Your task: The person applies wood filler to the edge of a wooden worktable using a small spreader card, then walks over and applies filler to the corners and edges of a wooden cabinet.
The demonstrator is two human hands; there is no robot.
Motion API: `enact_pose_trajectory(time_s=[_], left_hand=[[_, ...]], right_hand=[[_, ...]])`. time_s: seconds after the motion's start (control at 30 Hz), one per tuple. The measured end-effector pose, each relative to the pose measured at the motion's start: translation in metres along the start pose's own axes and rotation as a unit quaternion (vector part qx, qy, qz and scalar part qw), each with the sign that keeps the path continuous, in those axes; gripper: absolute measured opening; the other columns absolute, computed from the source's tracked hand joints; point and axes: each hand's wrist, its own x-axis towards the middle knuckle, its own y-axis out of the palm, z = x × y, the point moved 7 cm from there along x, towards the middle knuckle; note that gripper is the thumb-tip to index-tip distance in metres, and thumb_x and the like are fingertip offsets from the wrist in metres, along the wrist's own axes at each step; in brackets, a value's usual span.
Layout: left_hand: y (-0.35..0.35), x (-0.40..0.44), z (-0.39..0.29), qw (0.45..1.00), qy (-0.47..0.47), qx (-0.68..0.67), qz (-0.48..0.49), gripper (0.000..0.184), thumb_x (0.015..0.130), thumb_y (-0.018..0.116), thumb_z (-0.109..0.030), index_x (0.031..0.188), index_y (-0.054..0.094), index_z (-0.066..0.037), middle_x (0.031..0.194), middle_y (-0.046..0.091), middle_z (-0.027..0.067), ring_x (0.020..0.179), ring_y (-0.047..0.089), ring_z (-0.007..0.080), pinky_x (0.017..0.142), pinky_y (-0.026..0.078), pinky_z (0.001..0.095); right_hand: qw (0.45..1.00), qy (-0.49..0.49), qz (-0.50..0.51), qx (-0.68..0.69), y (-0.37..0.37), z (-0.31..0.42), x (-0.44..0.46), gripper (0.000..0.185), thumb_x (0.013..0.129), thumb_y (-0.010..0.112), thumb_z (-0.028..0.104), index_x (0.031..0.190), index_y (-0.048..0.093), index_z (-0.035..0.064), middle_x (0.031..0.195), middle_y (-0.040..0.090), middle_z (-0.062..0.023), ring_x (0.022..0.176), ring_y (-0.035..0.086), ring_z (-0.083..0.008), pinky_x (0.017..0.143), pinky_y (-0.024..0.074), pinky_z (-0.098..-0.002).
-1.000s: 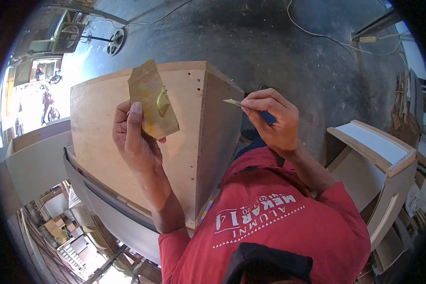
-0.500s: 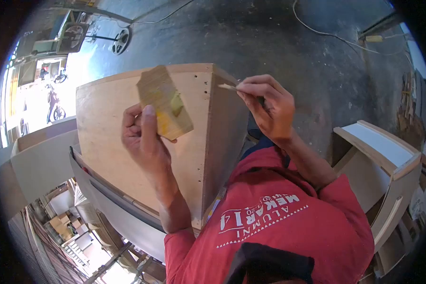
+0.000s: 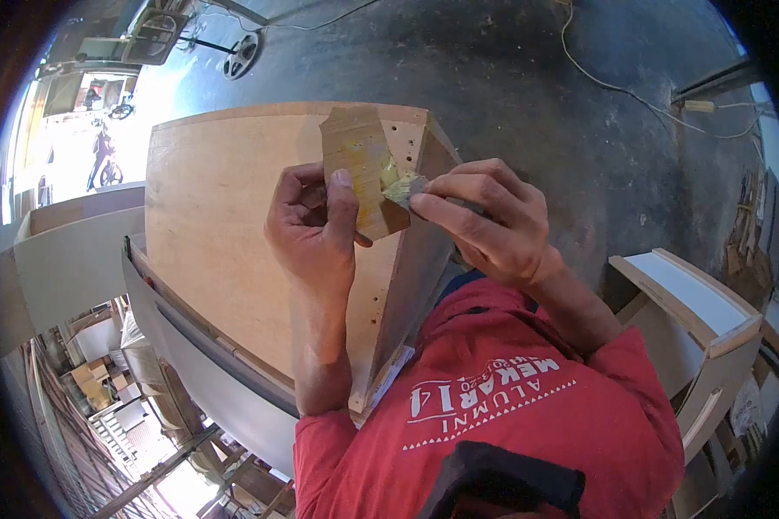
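My left hand [image 3: 313, 227] pinches a flat brown piece of board [image 3: 349, 143], thumb on top, with yellow smears on its face. A pale greenish-yellow lump of putty [image 3: 389, 167] sits on the board's right side. In the fingers of my right hand [image 3: 498, 216] is a small flat scraper [image 3: 404, 188], its face coated with the same putty. The scraper meets the board beside the lump. Below both hands lies a large plywood cabinet [image 3: 221, 208]. Small dark holes [image 3: 408, 143] run along its right edge, partly covered by the board and hands.
A curved grey panel [image 3: 203, 363] lies along the cabinet's left side. At right stands a wooden frame with a white panel [image 3: 688, 290]. A wheel on a shaft [image 3: 242, 56] is at the far left, and a cable [image 3: 606, 82] crosses the concrete floor.
My right hand has moved left and brought the scraper from beside the cabinet's edge onto the board. The board has shifted right in view, and the scraper now carries putty.
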Motion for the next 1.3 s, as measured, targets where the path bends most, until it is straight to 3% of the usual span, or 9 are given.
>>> enact_pose_trajectory(time_s=[0.37, 0.47, 0.53, 0.63, 0.9, 0.97, 1.2, 1.27, 1.3], left_hand=[[-0.009, 0.001, 0.004, 0.995, 0.076, 0.055, -0.039, 0.013, 0.097, 0.062, -0.011, 0.097, 0.06, 0.002, 0.072, 0.066, 0.0054, 0.058, 0.058, 0.0054, 0.046, 0.046, 0.0208], [-0.025, 0.011, 0.005, 0.987, 0.097, 0.076, -0.099, 0.014, 0.096, 0.062, -0.012, 0.098, 0.06, 0.002, 0.075, 0.066, 0.0073, 0.061, 0.06, 0.0077, 0.047, 0.047, 0.021], [-0.034, 0.023, 0.022, 0.987, 0.076, -0.032, -0.137, 0.014, 0.096, 0.062, -0.011, 0.098, 0.058, 0.002, 0.077, 0.066, 0.0093, 0.059, 0.062, 0.0111, 0.047, 0.05, 0.0218], [-0.038, 0.037, 0.061, 0.987, 0.049, -0.066, -0.135, 0.014, 0.096, 0.06, -0.011, 0.099, 0.055, 0.002, 0.08, 0.066, 0.0111, 0.06, 0.064, 0.0134, 0.045, 0.051, 0.0236], [-0.034, 0.042, 0.095, 0.984, -0.015, -0.082, -0.158, 0.015, 0.098, 0.059, -0.014, 0.098, 0.056, 0.001, 0.082, 0.065, 0.0117, 0.063, 0.065, 0.0149, 0.046, 0.051, 0.0242], [-0.034, 0.047, 0.1, 0.986, 0.01, -0.117, -0.117, 0.016, 0.096, 0.06, -0.01, 0.102, 0.052, 0.003, 0.089, 0.067, 0.0153, 0.073, 0.068, 0.0178, 0.057, 0.059, 0.0294], [-0.037, 0.048, 0.105, 0.984, 0.008, -0.12, -0.128, 0.015, 0.099, 0.059, -0.013, 0.098, 0.055, 0.001, 0.088, 0.066, 0.0133, 0.07, 0.067, 0.0178, 0.054, 0.056, 0.0289], [-0.037, 0.048, 0.106, 0.984, -0.006, -0.134, -0.12, 0.012, 0.096, 0.059, -0.006, 0.101, 0.052, 0.002, 0.094, 0.067, 0.0164, 0.08, 0.069, 0.0205, 0.068, 0.062, 0.035], [-0.037, 0.048, 0.104, 0.983, -0.007, -0.134, -0.122, 0.012, 0.096, 0.059, -0.006, 0.101, 0.052, 0.002, 0.094, 0.067, 0.0164, 0.08, 0.069, 0.0205, 0.068, 0.062, 0.035]], right_hand=[[0.993, 0.057, 0.097, 0.041, -0.005, -0.019, 0.001, 0.029, 0.073, 0.067, 0.003, 0.1, 0.069, 0.0105, 0.096, 0.065, -0.0055, 0.087, 0.064, -0.0251, 0.069, 0.0568, -0.034], [0.976, 0.152, 0.068, 0.137, -0.003, -0.042, -0.017, 0.022, 0.077, 0.069, -0.001, 0.097, 0.07, 0.0088, 0.095, 0.066, -0.0059, 0.085, 0.066, -0.0231, 0.066, 0.0562, -0.0323], [0.934, 0.323, -0.027, 0.148, 0.0, -0.072, -0.041, 0.015, 0.082, 0.069, -0.001, 0.096, 0.072, 0.0056, 0.094, 0.067, -0.0065, 0.083, 0.068, -0.0185, 0.063, 0.0564, -0.029], [0.915, 0.368, -0.105, 0.129, 0.011, -0.097, -0.064, 0.012, 0.086, 0.07, 0.004, 0.097, 0.072, 0.0037, 0.095, 0.068, -0.0067, 0.08, 0.068, -0.014, 0.062, 0.0569, -0.0262], [0.911, 0.357, -0.167, 0.12, 0.027, -0.115, -0.076, 0.016, 0.084, 0.07, -0.003, 0.099, 0.073, 0.0021, 0.098, 0.069, -0.0069, 0.085, 0.068, -0.0122, 0.07, 0.0581, -0.0238], [0.916, 0.35, -0.164, 0.106, 0.028, -0.115, -0.075, 0.017, 0.084, 0.071, -0.003, 0.099, 0.073, 0.0023, 0.099, 0.069, -0.0071, 0.086, 0.068, -0.0129, 0.071, 0.0588, -0.0246], [0.931, 0.315, -0.166, 0.078, 0.036, -0.112, -0.071, 0.018, 0.082, 0.072, -0.004, 0.099, 0.074, 0.0026, 0.099, 0.069, -0.0089, 0.085, 0.07, -0.0147, 0.072, 0.0601, -0.0267], [0.936, 0.304, -0.164, 0.063, 0.04, -0.111, -0.071, 0.018, 0.082, 0.073, -0.005, 0.098, 0.074, 0.0023, 0.099, 0.069, -0.0094, 0.085, 0.07, -0.0151, 0.072, 0.0603, -0.0268], [0.939, 0.292, -0.17, 0.057, 0.041, -0.109, -0.071, 0.018, 0.082, 0.073, -0.005, 0.098, 0.074, 0.0018, 0.099, 0.069, -0.0099, 0.084, 0.07, -0.0154, 0.072, 0.0604, -0.0267]])
